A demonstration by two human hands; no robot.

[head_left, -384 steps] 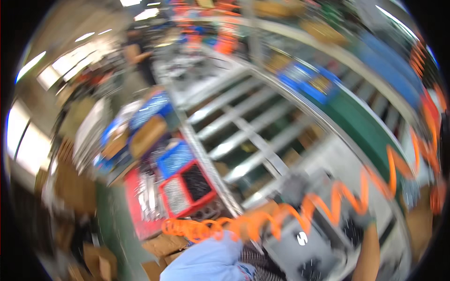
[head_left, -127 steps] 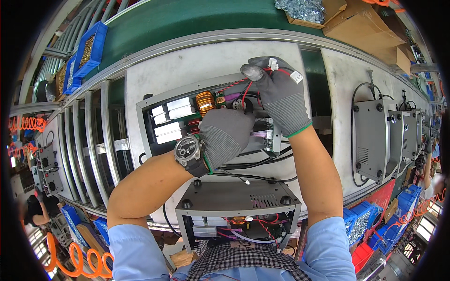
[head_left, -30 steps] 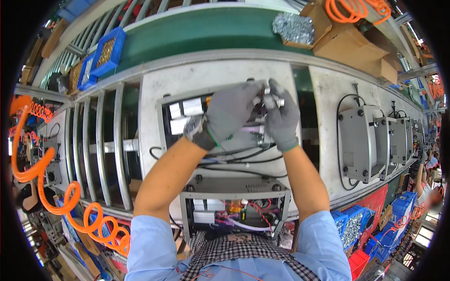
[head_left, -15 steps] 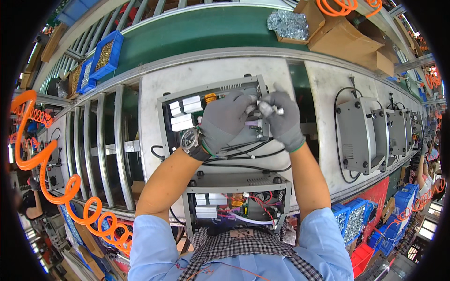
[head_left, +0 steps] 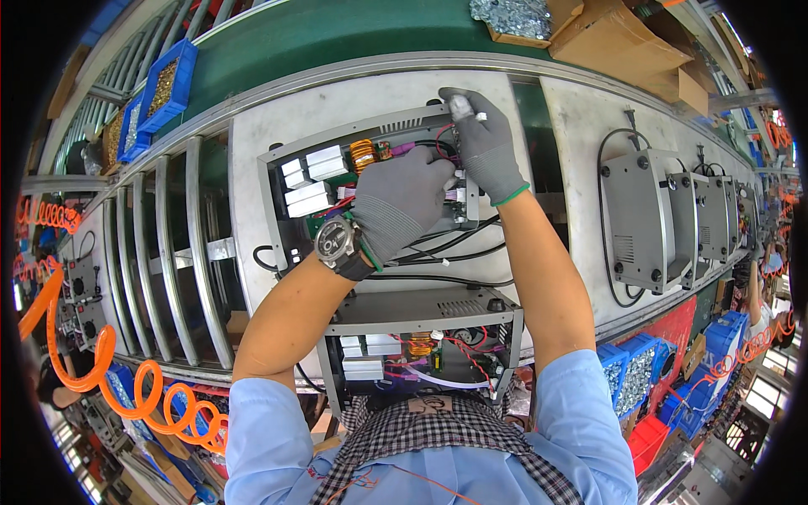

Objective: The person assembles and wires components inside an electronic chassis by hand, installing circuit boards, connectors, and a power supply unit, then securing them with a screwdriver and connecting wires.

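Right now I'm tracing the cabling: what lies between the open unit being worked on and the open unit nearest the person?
In the head view, black cables and both forearms cross that stretch between the far open unit and near unit.

- My left hand [head_left: 404, 202] covers the middle of the open chassis [head_left: 370, 181] — the parts beneath it are hidden from me.
- The right hand's [head_left: 484, 147] fingertips are buried among red wires [head_left: 439, 139]; I cannot tell what they pinch.
- Contents of the blue bins [head_left: 156, 88] are too small to make out.
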